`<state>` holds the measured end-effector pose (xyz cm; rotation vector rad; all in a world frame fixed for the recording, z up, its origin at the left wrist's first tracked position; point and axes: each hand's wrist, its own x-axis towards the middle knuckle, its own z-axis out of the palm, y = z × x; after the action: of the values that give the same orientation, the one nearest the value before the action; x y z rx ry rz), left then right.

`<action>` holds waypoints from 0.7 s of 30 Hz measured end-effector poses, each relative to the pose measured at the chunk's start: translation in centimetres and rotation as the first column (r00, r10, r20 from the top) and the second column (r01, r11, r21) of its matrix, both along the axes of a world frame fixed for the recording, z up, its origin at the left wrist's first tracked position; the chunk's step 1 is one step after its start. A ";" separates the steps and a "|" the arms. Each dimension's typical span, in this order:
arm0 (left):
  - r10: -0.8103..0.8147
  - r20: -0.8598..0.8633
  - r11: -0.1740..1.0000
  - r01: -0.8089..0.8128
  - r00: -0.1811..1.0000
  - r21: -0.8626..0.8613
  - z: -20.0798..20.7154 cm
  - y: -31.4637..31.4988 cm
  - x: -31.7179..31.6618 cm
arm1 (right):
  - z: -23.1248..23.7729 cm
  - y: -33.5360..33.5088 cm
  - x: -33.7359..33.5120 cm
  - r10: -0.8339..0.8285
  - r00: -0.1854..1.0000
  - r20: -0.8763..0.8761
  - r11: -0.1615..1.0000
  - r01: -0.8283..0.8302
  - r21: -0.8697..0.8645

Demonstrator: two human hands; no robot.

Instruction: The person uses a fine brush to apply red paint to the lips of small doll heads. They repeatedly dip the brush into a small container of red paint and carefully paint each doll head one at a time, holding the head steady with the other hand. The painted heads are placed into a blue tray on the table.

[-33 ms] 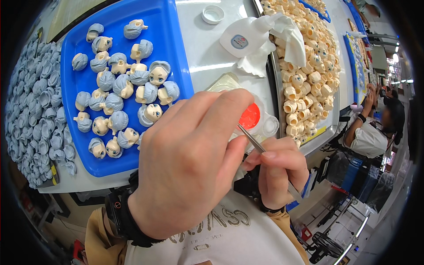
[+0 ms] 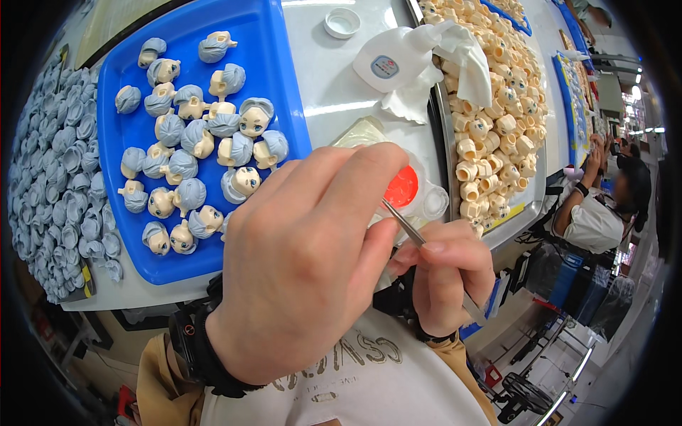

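Note:
My left hand point(image 2: 305, 248) is in the middle, its back toward me, fingers curled forward. Whatever those fingers hold is hidden behind them. My right hand point(image 2: 455, 277) pinches thin metal tweezers point(image 2: 406, 226), whose tip reaches up to the left hand's fingertips. Just beyond both hands lies a round dish of bright red material point(image 2: 402, 187), partly covered by the left hand. A small clear cup point(image 2: 433, 203) sits beside it. Left of my hands, a blue tray point(image 2: 284, 85) carries several doll heads point(image 2: 256, 117) with grey-blue hair pieces.
Grey-blue hair pieces point(image 2: 67, 156) are heaped at the far left. On the right, a metal tray point(image 2: 445, 142) is full of cream doll-head parts point(image 2: 508, 121). A white squeeze bottle point(image 2: 391, 60), a white cloth point(image 2: 472, 67) and a round white cap point(image 2: 342, 23) stand behind. Another person point(image 2: 593, 220) sits far right.

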<state>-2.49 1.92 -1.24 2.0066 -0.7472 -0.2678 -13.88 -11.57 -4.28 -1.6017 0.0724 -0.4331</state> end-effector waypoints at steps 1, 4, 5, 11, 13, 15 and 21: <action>-0.002 0.001 1.000 0.002 1.000 -0.001 0.0 0.0 0.0 | -0.1 0.4 -0.1 -0.025 1.000 -0.008 0.995 0.026 0.092; -0.001 0.012 1.000 0.001 1.000 -0.004 -0.1 0.0 0.0 | -0.1 0.8 -0.2 -0.038 0.999 -0.033 0.968 0.045 0.246; 0.000 0.016 1.000 0.000 1.000 -0.008 -0.1 0.0 0.0 | -0.2 0.9 -0.1 -0.036 0.999 -0.026 0.951 0.042 0.307; -0.001 -0.011 1.000 0.002 1.000 0.005 0.0 0.1 0.0 | -0.5 1.2 -0.1 -0.002 0.999 -0.032 0.820 0.020 0.571; -0.009 -0.014 1.000 0.009 1.000 -0.003 0.0 0.1 0.0 | -0.4 1.7 0.2 0.018 0.999 -0.035 0.766 0.009 0.642; -0.009 -0.008 1.000 0.009 1.000 -0.016 -0.1 -0.1 -0.1 | -0.3 1.6 0.1 -0.076 0.992 0.100 0.915 0.030 0.403; -0.002 0.010 1.000 0.003 1.000 -0.018 -0.1 -0.1 -0.1 | 1.2 0.1 -0.6 -0.087 0.989 0.123 0.994 0.096 -0.062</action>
<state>-2.62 1.80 -1.35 1.9911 -0.7563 -0.2512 -14.48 -11.49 -3.11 -1.6394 0.0402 -0.6083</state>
